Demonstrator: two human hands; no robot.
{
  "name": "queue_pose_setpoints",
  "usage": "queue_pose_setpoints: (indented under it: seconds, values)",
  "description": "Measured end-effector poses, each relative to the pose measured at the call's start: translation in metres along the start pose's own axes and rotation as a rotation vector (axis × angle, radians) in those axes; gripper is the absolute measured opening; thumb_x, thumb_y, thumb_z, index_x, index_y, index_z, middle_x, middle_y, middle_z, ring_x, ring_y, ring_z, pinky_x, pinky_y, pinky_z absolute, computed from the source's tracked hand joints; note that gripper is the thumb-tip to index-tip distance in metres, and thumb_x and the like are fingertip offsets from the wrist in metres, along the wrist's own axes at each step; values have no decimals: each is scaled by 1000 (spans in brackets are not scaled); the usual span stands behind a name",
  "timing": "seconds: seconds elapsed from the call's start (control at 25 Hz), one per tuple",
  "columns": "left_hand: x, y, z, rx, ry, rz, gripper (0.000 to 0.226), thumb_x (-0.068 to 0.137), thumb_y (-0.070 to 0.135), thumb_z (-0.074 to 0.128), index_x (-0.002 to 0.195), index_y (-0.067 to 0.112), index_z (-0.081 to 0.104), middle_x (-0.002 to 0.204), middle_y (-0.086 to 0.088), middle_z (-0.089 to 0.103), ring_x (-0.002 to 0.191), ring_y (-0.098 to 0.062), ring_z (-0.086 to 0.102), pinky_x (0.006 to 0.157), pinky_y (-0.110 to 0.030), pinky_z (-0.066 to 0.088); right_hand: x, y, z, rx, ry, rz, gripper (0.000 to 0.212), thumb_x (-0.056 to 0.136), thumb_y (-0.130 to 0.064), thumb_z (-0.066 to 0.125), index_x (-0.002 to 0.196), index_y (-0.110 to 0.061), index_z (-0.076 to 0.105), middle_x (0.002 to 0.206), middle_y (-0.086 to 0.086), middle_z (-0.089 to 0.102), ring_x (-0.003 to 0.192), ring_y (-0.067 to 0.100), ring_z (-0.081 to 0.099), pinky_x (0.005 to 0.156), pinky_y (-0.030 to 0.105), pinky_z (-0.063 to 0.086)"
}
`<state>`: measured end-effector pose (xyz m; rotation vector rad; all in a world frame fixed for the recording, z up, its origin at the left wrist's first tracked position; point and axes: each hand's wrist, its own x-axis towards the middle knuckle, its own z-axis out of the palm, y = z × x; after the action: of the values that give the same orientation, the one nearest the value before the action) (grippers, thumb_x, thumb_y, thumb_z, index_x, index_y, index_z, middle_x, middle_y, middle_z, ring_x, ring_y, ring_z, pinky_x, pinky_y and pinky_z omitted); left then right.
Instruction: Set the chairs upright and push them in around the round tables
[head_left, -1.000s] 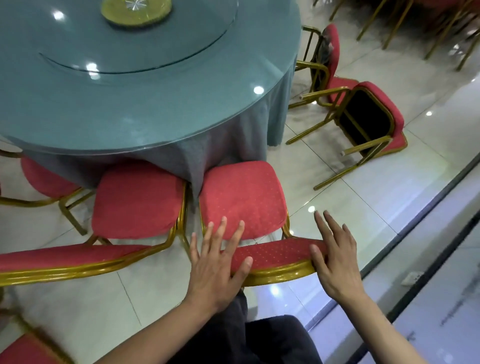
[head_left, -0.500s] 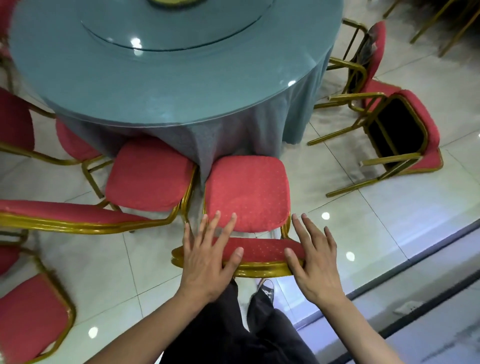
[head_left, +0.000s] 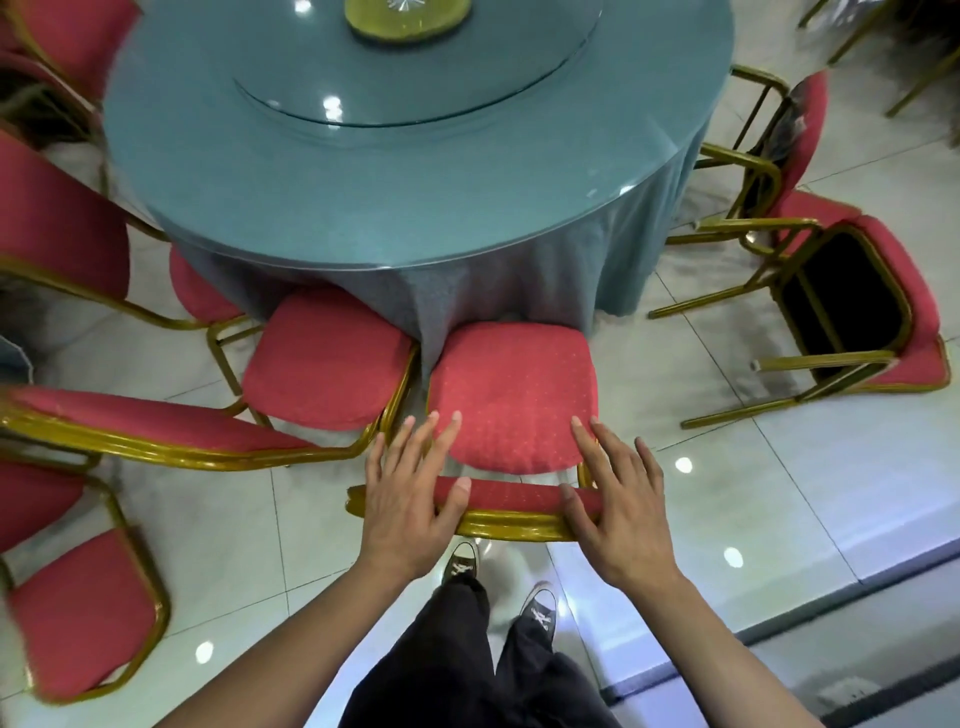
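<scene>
A red upholstered chair with a gold frame (head_left: 511, 395) stands upright in front of me, its seat front against the cloth of the round teal table (head_left: 415, 156). My left hand (head_left: 410, 493) and my right hand (head_left: 618, 499) both lie flat with straight fingers on top of its backrest, left and right of the middle. To the right, another red chair (head_left: 852, 312) lies tipped over on the floor, legs pointing left. A further red chair (head_left: 795, 150) lies behind it beside the table.
An upright red chair (head_left: 327, 358) stands next to mine on the left, with more red chairs (head_left: 62, 223) around the left side. A glass turntable (head_left: 415, 67) sits on the table. A raised ledge (head_left: 779, 597) runs along the lower right. My feet stand just behind the chair.
The chair has slid forward toward the table and turned to face it squarely. My hands have stayed flat on the backrest and moved closer together.
</scene>
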<state>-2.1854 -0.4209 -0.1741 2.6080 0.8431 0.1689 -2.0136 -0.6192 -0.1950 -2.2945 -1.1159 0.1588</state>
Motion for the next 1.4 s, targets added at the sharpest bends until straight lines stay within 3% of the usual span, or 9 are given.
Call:
queue_pose_setpoints:
  seconds: [0.16, 0.24, 0.32, 0.48, 0.6, 0.76, 1.0, 1.12, 1.4]
  values:
    - [28, 15, 3, -93, 19, -32, 58, 99, 53, 24, 144, 28, 52, 148, 8, 50, 143, -18, 39, 121, -45, 22, 26, 14, -4, -30, 44, 55, 54, 100, -48, 37, 141, -22, 60, 128, 1, 66, 119, 23, 59, 108, 48, 37]
    - [35, 18, 2, -176, -8, -22, 51, 98, 54, 27, 125, 27, 62, 126, 9, 63, 120, -16, 57, 104, -39, 40, 29, 13, -2, -20, 87, 216, 52, 99, -46, 32, 108, -19, 75, 94, 2, 71, 93, 31, 62, 90, 45, 41]
    - [30, 11, -1, -154, -65, 107, 49, 94, 64, 39, 118, 28, 62, 112, 14, 64, 101, -9, 60, 87, -32, 47, 22, 18, -3, 9, 85, 261, 58, 101, -51, 30, 83, -17, 73, 77, -1, 64, 79, 30, 58, 78, 42, 39]
    - [13, -4, -3, 18, -143, 270, 66, 76, 78, 65, 121, 29, 67, 109, 15, 72, 93, -6, 68, 79, -28, 56, 2, 42, -16, 92, -23, -67, 42, 87, -57, 61, 101, -19, 75, 88, -6, 64, 82, 21, 56, 77, 37, 42]
    - [22, -3, 2, 46, -59, 229, 55, 67, 58, 86, 113, 29, 75, 102, 12, 78, 86, -11, 75, 70, -33, 61, 8, 56, -25, 28, -217, -173, 56, 77, -60, 79, 118, -23, 72, 99, -9, 67, 90, 15, 58, 82, 31, 43]
    - [26, -6, 9, 28, 27, 301, 45, 57, 39, 97, 95, 24, 79, 90, 10, 78, 77, -11, 76, 61, -31, 62, 29, 60, -30, -58, -339, -118, 47, 72, -31, 90, 116, -37, 73, 89, -14, 71, 79, 17, 68, 67, 27, 45]
    - [60, -2, 5, 72, 80, 257, 35, 60, 37, 96, 85, 25, 75, 69, 14, 72, 60, -8, 69, 53, -21, 45, 70, 70, -36, -30, -351, -127, 26, 79, -32, 86, 102, -33, 75, 80, -12, 70, 75, 11, 66, 59, 25, 42]
    - [73, 10, 7, 68, 71, 219, 29, 68, 40, 91, 82, 24, 72, 66, 11, 69, 59, -12, 68, 51, -26, 43, 94, 80, -42, -43, -380, -112, 23, 82, -38, 83, 102, -31, 74, 80, -14, 70, 75, 10, 65, 59, 26, 40]
    - [121, 44, 15, 78, -56, -30, 33, 89, 61, 62, 95, 28, 61, 86, 9, 67, 87, -18, 66, 69, -34, 36, 171, 106, -58, -145, -453, -88, 30, 82, -52, 80, 104, -33, 74, 91, -10, 73, 83, 17, 67, 74, 36, 53]
